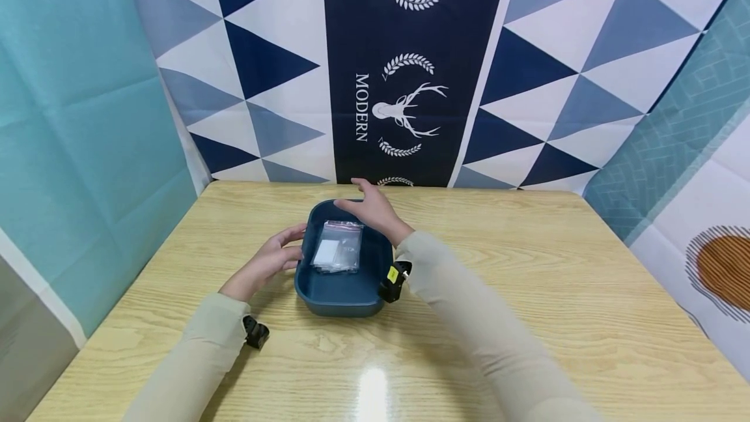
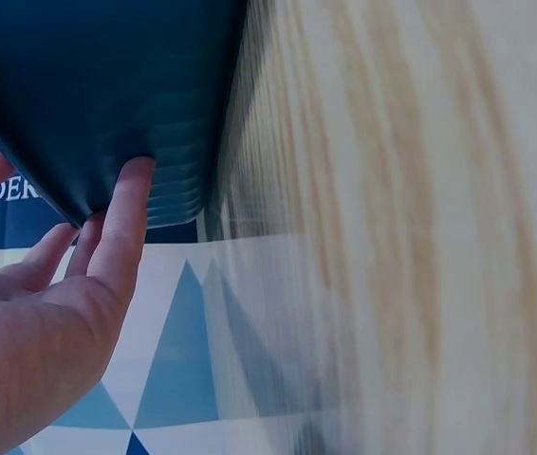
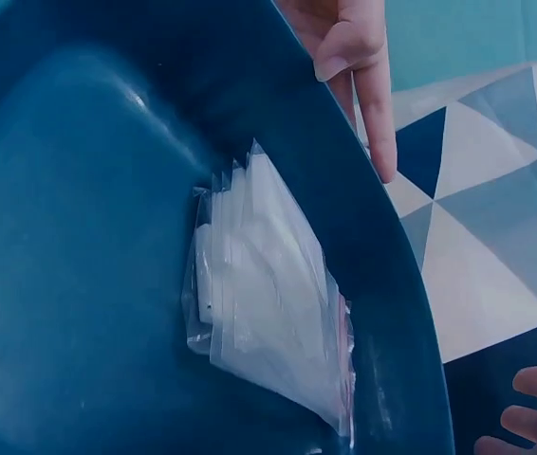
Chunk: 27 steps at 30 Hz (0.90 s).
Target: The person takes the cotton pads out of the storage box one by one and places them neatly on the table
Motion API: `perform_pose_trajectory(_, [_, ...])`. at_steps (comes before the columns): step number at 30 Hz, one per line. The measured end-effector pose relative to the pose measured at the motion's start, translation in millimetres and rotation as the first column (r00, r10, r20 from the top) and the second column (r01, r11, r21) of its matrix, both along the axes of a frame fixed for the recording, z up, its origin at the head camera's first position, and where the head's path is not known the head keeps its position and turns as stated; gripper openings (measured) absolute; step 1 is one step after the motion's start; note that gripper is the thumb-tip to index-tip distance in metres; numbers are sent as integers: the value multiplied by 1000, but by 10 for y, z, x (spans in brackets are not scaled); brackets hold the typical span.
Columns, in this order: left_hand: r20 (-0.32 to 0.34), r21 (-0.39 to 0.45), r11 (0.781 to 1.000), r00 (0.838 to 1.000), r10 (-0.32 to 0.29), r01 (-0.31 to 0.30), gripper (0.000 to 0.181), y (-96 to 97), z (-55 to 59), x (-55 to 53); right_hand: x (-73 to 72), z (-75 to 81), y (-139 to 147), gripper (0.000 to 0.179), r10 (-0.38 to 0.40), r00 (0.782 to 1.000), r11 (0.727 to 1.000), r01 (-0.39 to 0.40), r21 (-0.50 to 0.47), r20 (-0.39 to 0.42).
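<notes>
Left sleeve (image 1: 190, 360): left of the tub, slanting in toward it.
Right sleeve (image 1: 483, 324): right of the tub, angled forward and leftward.
Left hand (image 1: 269, 262): at the tub's left wall, fingers extended, fingertips touching its outside.
Tub (image 1: 340, 289): on the table (image 1: 527, 292), between the hands.
Bags (image 1: 341, 246): inside the tub, leftward.
Right hand (image 1: 376, 210): by the tub's far right rim, thumb and fingers spread; contact unclear.
Cloth (image 1: 275, 70): behind the tub.

Backed by navy, grey-blue and white triangle-patterned cloth (image 1: 275, 60) with a dark stag-printed band (image 1: 416, 38); walled at left by plain turquoise fabric (image 1: 88, 122); furnished with a pale wood-grain table (image 1: 556, 279).
</notes>
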<state>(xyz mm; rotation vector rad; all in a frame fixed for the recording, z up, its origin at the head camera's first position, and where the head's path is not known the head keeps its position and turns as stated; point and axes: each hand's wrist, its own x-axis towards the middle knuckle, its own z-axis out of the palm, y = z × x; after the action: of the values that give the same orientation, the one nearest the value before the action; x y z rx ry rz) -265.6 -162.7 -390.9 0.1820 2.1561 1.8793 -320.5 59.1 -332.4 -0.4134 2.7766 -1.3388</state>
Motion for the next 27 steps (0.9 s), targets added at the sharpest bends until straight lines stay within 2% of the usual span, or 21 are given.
perform_pose_trajectory(5, [10,1,1000,1000,5,-5,64,-7,-7,-1,-55,-47,-70,68,19,998,996,-14,-86,65])
perform_pose_trajectory(10, [22,0,1000,1000,4,-4,64,-10,-22,-10,-84,-92,-104,64,82,984,991,-63,-122,159])
perform_pose_trajectory(16, [17,0,1000,1000,0,0,64,-4,-5,-6,-119,-187,-156,64,165,964,986,-156,-59,208])
perform_pose_trajectory(22, [22,0,1000,1000,6,-6,64,9,7,7,-104,-268,-231,64,203,954,976,-215,31,221])
perform_pose_trajectory(27, [21,5,1000,1000,11,-11,63,6,-8,1,-109,-329,-243,69,233,933,962,-261,73,273])
